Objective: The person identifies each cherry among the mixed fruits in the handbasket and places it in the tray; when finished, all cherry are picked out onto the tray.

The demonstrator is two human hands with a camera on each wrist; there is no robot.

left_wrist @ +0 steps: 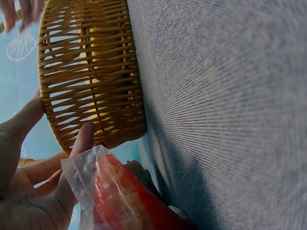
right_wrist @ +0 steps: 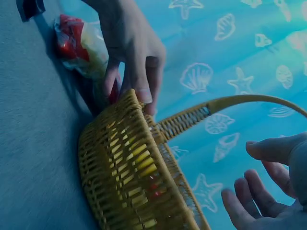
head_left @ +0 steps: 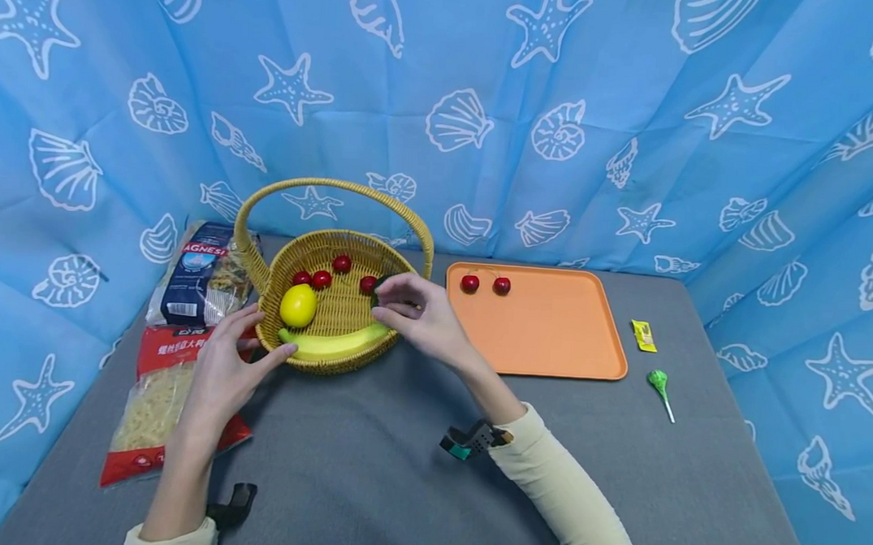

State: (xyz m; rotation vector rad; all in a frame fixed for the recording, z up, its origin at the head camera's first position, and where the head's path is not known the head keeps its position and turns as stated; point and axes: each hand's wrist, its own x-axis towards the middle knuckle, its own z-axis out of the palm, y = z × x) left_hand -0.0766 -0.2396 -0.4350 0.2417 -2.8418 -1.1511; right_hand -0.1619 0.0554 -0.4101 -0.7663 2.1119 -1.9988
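Shows a half-hidden dark item [head_left: 375, 297] in the wicker basket [head_left: 324, 247] only from the head; bares outer weave from both wrists. Stands upright on grey cloth [head_left: 340, 463], with handle [head_left: 338, 184] spanning left to right. Grips the left side with left hand [head_left: 228, 361]; hovers over the right with right hand [head_left: 430, 317], with thumb parted from fingers.

Blue seashell-print curtain [head_left: 453, 54], white starfish [head_left: 546, 25], grey cloth-covered table [head_left: 369, 465]

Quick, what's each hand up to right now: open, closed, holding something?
Left hand: open, touching the basket.
Right hand: open, holding nothing, at the basket's other side.
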